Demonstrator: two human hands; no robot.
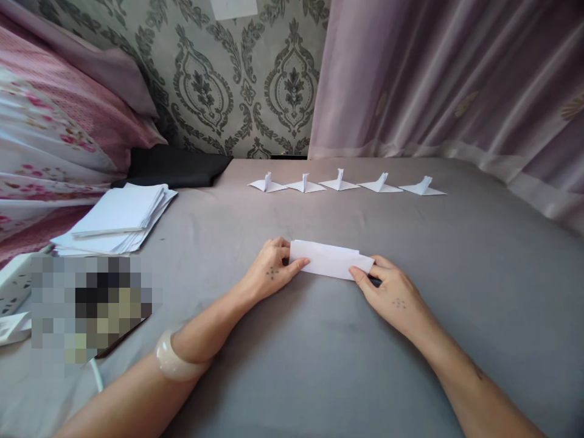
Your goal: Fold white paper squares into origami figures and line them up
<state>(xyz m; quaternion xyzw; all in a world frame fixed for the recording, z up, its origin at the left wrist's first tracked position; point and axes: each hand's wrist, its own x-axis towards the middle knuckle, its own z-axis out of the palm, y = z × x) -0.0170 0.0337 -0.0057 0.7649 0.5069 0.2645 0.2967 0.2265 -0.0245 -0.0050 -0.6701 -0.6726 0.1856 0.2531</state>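
Note:
A folded strip of white paper [326, 260] is held lengthwise between my two hands, just above the grey cloth. My left hand [274, 267] pinches its left end, thumb on the near face and fingers behind. At the right end, my right hand [387, 286] grips it the same way, with the fingertips partly hidden behind the paper. The strip's upper edge shows a small step near the right, where layers overlap. Beyond it, several folded white paper figures [340, 180] stand in a row, each with an upright pleated piece on a flat pointed base.
A stack of white paper sheets [118, 213] lies at the left, before a folded black cloth [177, 165]. Nearer me are a blurred-out object [109, 310] and a white power strip [18, 280] with a cable. Curtains [433, 79] hang at the right.

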